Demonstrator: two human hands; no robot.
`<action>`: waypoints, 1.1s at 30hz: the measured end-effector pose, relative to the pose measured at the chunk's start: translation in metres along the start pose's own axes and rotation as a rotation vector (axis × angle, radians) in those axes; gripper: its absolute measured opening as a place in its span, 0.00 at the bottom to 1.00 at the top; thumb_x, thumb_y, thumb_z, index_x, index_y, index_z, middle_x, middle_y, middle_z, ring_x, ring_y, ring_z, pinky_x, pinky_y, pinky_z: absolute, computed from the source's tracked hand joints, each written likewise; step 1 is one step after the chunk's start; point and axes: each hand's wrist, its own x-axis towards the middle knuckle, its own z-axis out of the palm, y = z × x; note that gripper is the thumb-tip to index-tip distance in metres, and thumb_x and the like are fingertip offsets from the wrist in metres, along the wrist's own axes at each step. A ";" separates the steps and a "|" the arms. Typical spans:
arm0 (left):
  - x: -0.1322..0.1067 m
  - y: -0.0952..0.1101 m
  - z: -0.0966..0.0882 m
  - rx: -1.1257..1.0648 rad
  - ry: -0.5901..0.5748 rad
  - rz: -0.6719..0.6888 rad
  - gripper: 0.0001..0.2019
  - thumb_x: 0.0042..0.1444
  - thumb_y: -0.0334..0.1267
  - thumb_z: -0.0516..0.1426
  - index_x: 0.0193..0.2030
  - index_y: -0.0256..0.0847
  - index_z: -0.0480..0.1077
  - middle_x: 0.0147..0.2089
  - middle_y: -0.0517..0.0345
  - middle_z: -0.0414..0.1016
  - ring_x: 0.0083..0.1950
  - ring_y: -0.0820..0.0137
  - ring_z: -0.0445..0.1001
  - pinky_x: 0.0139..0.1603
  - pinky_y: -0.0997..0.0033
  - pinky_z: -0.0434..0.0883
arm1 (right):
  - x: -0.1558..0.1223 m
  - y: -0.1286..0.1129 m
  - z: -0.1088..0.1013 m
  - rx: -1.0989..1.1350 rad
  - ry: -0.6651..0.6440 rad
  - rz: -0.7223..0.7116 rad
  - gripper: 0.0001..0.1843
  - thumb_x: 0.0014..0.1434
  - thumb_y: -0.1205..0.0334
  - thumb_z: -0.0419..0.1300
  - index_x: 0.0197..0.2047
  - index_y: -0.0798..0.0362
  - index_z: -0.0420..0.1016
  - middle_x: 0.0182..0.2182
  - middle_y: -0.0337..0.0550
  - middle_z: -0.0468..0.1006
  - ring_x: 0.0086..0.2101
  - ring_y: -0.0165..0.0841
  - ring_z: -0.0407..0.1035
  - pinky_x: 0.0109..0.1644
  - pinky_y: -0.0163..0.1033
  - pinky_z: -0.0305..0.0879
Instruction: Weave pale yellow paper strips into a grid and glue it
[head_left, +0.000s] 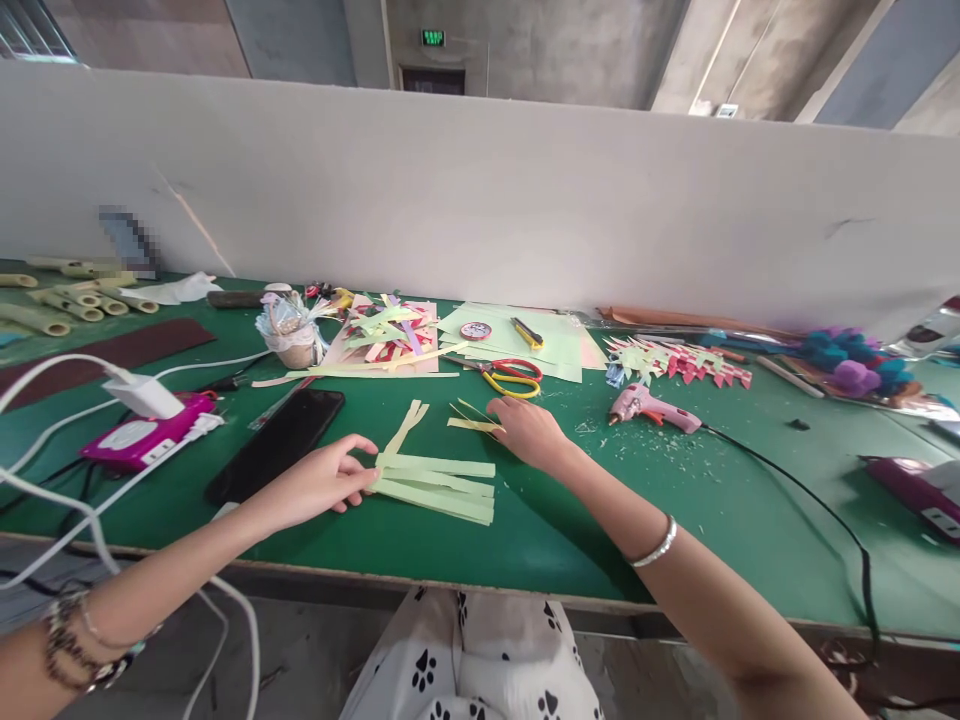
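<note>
Pale green paper strips (439, 488) lie fanned out on the green table, their left ends under the fingers of my left hand (330, 478). That hand is closed on those ends. Just behind them rests a folded yellow paper strip (405, 425). To the right, my right hand (529, 432) pinches thin yellow paper strips (472, 425) whose free ends point left. Directly beyond it are scissors (514, 378) with yellow and red handles. My right fingertips are partly hidden by the hand.
A pink glue gun (654, 408) with a black cord lies at right. At left are a black phone (274, 445) and a magenta power strip (150, 430) with white cables. Behind are paper sheets (480, 340), a box cutter (528, 333), a tape roll (475, 330) and scrap strips (386, 330).
</note>
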 end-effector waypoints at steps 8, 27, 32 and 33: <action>-0.010 0.000 0.011 0.271 0.042 0.218 0.26 0.45 0.52 0.55 0.51 0.44 0.62 0.32 0.59 0.74 0.30 0.66 0.72 0.31 0.72 0.65 | -0.001 0.014 0.004 0.078 -0.030 0.018 0.21 0.57 0.74 0.49 0.53 0.53 0.61 0.45 0.49 0.72 0.43 0.36 0.69 0.39 0.35 0.60; -0.019 -0.031 0.018 0.637 0.133 0.545 0.29 0.57 0.53 0.49 0.65 0.51 0.51 0.64 0.52 0.56 0.56 0.54 0.65 0.48 0.65 0.68 | -0.042 -0.024 -0.011 0.164 0.215 -0.165 0.15 0.63 0.59 0.48 0.51 0.54 0.66 0.45 0.48 0.72 0.45 0.38 0.65 0.46 0.42 0.63; -0.018 -0.044 0.023 0.585 0.219 0.459 0.29 0.58 0.54 0.47 0.65 0.50 0.48 0.62 0.50 0.59 0.58 0.56 0.63 0.48 0.64 0.69 | -0.054 -0.047 0.001 0.202 0.175 -0.391 0.18 0.58 0.54 0.55 0.49 0.54 0.66 0.43 0.48 0.71 0.42 0.37 0.65 0.43 0.43 0.65; -0.016 -0.044 0.025 0.554 0.238 0.447 0.29 0.58 0.54 0.47 0.64 0.50 0.49 0.60 0.50 0.61 0.57 0.57 0.64 0.48 0.63 0.69 | -0.053 -0.049 0.005 0.181 0.172 -0.403 0.19 0.57 0.55 0.57 0.49 0.54 0.66 0.43 0.48 0.71 0.42 0.38 0.65 0.42 0.44 0.65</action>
